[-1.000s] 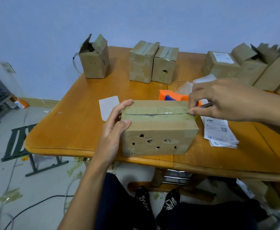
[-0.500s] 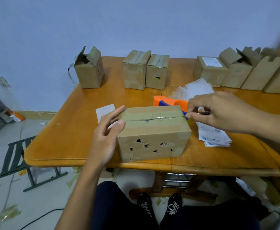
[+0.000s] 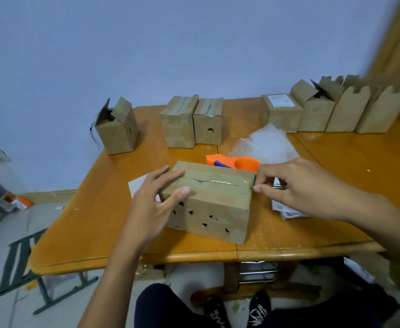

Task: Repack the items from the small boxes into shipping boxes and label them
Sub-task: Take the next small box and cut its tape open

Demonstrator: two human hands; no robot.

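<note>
A brown cardboard box [image 3: 208, 209] with several punched holes in its front lies near the table's front edge, and clear tape runs along its top seam. My left hand [image 3: 151, 204] rests on the box's left end, fingers laid straight over the top and thumb on the front edge. My right hand [image 3: 300, 188] is at the right end of the seam, its fingers curled and pinching a thin metal tool [image 3: 278, 185] that is mostly hidden.
An orange tape dispenser [image 3: 244, 163] and bubble wrap [image 3: 262, 143] lie just behind the box. Printed labels [image 3: 286, 210] lie under my right hand and a white sheet [image 3: 137, 185] under my left. Small boxes [image 3: 191, 121] line the back of the wooden table [image 3: 87, 221]. A folding stool [image 3: 21, 263] stands at the left.
The box has turned slightly, its right end now nearer me. My left hand has slid from the box's end up onto its top. My right hand stays at the seam's right end.
</note>
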